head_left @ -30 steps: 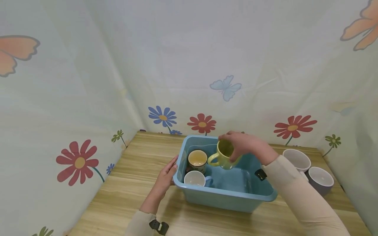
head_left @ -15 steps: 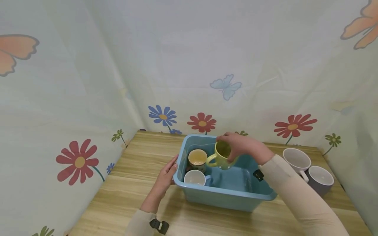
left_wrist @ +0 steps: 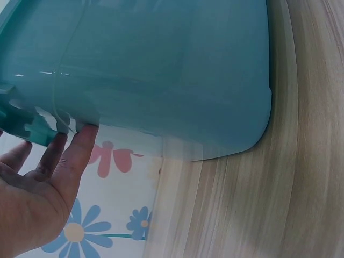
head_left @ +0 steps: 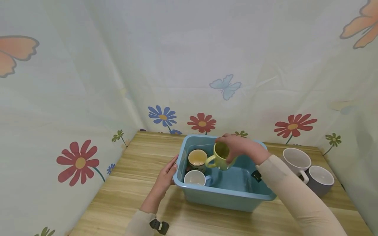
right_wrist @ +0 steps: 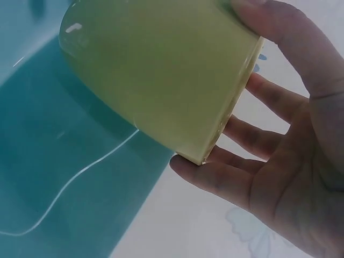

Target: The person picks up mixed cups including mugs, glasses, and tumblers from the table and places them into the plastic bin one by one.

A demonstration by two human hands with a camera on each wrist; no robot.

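In the head view, my right hand (head_left: 240, 147) grips a yellow-green mug (head_left: 220, 160) by its rim, thumb on one side and fingers across the other. The mug hangs tilted inside the blue plastic tub (head_left: 218, 200), its handle toward the left. Up close, the right wrist view has the thumb against the glossy mug wall (right_wrist: 156, 70) and fingertips along the rim. My left hand (head_left: 163, 178) lies against the tub's left end, fingers fairly straight. Its fingertips touch the tub's outer wall (left_wrist: 161, 70) in the left wrist view.
Inside the tub's left end stand a patterned mug with a yellow interior (head_left: 198, 158) and a white-lined mug with a blue handle (head_left: 195, 178). A white mug (head_left: 296, 160) and a grey mug (head_left: 320, 180) stand right of the tub on the wooden table (head_left: 124, 193).
My right hand has shifted the yellow-green mug slightly left, closer to the patterned mug. The left hand and the tub have stayed in place.
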